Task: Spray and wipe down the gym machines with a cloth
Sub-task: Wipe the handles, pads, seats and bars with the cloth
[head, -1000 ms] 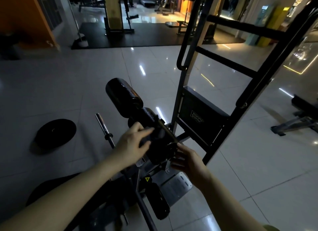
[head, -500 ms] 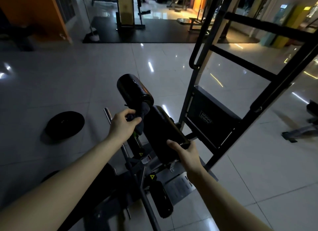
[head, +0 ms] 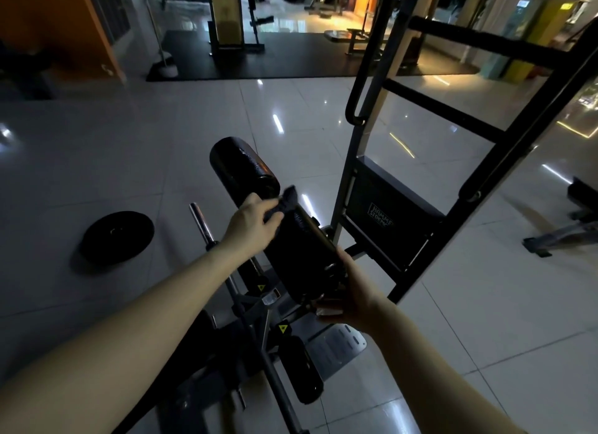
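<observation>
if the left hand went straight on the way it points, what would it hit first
Probably the near roller pad: the left hand, gripping the cloth, points at its upper end. Depth is unclear.

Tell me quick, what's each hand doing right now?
Left hand: gripping a dark crumpled cloth.
Right hand: gripping the end of the nearer black padded roller.

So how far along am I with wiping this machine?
Done: unclear; the far roller glistens, maybe sprayed. In hand: left hand holds the cloth at the far end of the near roller, right hand grips its near end. Left: likely frame, footplate and lower pad.
</observation>
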A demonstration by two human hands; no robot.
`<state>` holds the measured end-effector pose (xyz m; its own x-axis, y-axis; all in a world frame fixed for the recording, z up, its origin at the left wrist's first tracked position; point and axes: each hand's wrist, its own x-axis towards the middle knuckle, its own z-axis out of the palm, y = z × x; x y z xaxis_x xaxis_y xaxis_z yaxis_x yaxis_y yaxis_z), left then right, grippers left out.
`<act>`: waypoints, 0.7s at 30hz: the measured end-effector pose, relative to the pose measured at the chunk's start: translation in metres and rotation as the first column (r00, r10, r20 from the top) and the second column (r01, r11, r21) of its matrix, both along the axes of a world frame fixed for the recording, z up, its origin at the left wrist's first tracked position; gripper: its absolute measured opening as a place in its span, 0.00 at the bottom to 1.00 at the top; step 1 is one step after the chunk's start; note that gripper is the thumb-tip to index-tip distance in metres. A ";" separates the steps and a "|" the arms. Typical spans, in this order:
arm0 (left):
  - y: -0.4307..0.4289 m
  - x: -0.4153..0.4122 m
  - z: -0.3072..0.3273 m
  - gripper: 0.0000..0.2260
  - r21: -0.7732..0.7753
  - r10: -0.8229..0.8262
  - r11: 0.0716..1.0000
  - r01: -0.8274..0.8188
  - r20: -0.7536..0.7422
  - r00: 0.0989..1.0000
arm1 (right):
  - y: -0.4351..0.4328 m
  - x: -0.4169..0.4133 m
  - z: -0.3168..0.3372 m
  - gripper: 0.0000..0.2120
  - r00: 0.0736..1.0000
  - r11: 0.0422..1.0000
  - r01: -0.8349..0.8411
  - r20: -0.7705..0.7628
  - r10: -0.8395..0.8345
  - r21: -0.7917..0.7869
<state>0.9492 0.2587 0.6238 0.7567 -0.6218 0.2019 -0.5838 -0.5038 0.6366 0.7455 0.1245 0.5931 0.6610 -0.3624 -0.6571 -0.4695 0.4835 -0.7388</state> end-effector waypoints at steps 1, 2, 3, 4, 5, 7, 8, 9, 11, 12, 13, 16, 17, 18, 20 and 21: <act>0.001 -0.013 -0.001 0.20 0.003 -0.067 0.998 0.067 0.044 0.997 | -0.001 -0.001 -0.002 0.44 1.000 1.000 0.003 -0.002 -0.003 -0.022; 0.003 -0.027 -0.001 0.19 0.009 -0.140 0.990 0.140 0.075 0.987 | -0.002 -0.002 -0.006 0.45 1.000 0.999 0.007 0.012 -0.006 -0.031; 0.006 -0.042 -0.002 0.20 0.010 -0.210 0.978 0.210 0.101 0.972 | -0.003 -0.004 -0.009 0.43 0.999 0.999 0.014 0.029 -0.013 -0.031; 0.012 -0.054 -0.004 0.20 0.011 -0.270 0.963 0.271 0.124 0.955 | -0.004 -0.006 -0.012 0.42 0.999 1.000 0.020 0.040 -0.019 -0.019; 0.019 -0.063 -0.006 0.21 0.019 -0.322 0.946 0.323 0.149 0.935 | -0.004 -0.009 -0.013 0.41 0.998 1.000 0.026 0.050 -0.025 0.000; 0.031 -0.069 -0.008 0.21 0.060 -0.401 0.916 0.398 0.222 0.889 | -0.002 -0.014 -0.017 0.41 0.996 0.999 0.030 0.082 -0.032 0.037; 0.033 -0.064 -0.007 0.21 0.085 -0.421 0.906 0.414 0.264 0.868 | -0.001 -0.016 -0.017 0.40 0.995 0.999 0.030 0.089 -0.034 0.044; 0.031 -0.055 -0.006 0.20 0.104 -0.412 0.911 0.399 0.293 0.863 | -0.001 -0.017 -0.017 0.39 0.995 0.998 0.036 0.092 -0.040 0.045; 0.022 -0.026 -0.004 0.19 0.094 -0.274 0.962 0.258 0.304 0.912 | -0.003 -0.016 -0.013 0.35 0.995 0.999 0.047 0.087 -0.049 0.027; 0.017 -0.006 -0.003 0.18 0.078 -0.170 0.985 0.154 0.284 0.944 | -0.005 -0.015 -0.011 0.33 0.996 0.999 0.051 0.078 -0.051 -0.002; 0.013 0.015 -0.003 0.17 0.075 -0.063 0.996 0.046 0.247 0.967 | -0.007 -0.015 -0.008 0.31 0.997 0.998 0.050 0.068 -0.047 -0.042; 0.006 0.053 -0.010 0.16 0.135 0.151 0.979 -0.155 0.038 0.988 | -0.010 -0.013 -0.005 0.27 0.999 0.992 0.029 0.048 -0.023 -0.125; 0.005 0.051 -0.013 0.17 0.113 0.183 0.978 -0.177 -0.042 0.982 | -0.011 -0.013 -0.007 0.27 0.999 0.990 0.022 0.043 -0.017 -0.136; 0.005 0.044 -0.018 0.17 0.063 0.204 0.978 -0.199 -0.096 0.974 | -0.012 -0.013 -0.009 0.28 0.999 0.990 0.017 0.039 -0.011 -0.140; 0.008 0.025 -0.020 0.18 -0.052 0.211 0.975 -0.217 -0.104 0.972 | -0.013 -0.013 -0.013 0.29 0.999 0.989 0.013 0.039 -0.007 -0.146; 0.010 0.016 -0.020 0.17 -0.085 0.198 0.975 -0.204 -0.080 0.977 | -0.014 -0.013 -0.014 0.30 0.999 0.989 0.011 0.037 -0.006 -0.145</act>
